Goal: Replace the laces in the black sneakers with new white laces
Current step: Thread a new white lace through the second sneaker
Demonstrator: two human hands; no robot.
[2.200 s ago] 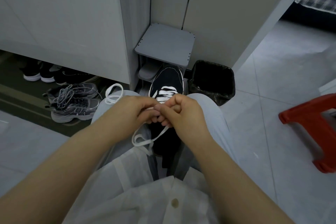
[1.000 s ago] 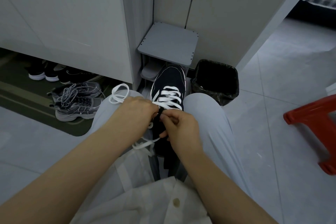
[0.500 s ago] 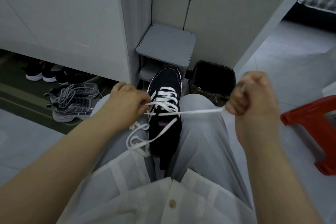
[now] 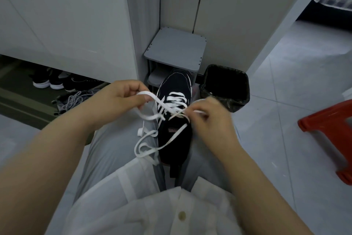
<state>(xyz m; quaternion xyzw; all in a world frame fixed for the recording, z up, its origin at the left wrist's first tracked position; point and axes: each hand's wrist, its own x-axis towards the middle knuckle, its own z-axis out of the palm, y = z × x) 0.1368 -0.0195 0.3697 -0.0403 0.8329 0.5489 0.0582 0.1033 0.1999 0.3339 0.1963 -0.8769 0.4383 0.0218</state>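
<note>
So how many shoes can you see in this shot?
5 at least: the black sneaker being laced, a white-soled black shoe, its twin and a darker shoe under the cabinet, and a grey sneaker partly behind the left forearm. More may be hidden.

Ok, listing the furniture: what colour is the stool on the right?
The stool is red; the head view shows it.

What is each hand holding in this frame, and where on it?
Both hold the white lace: the left hand pinches a slack loop left of the black sneaker, the right hand pinches it beside the laced eyelets.
</note>
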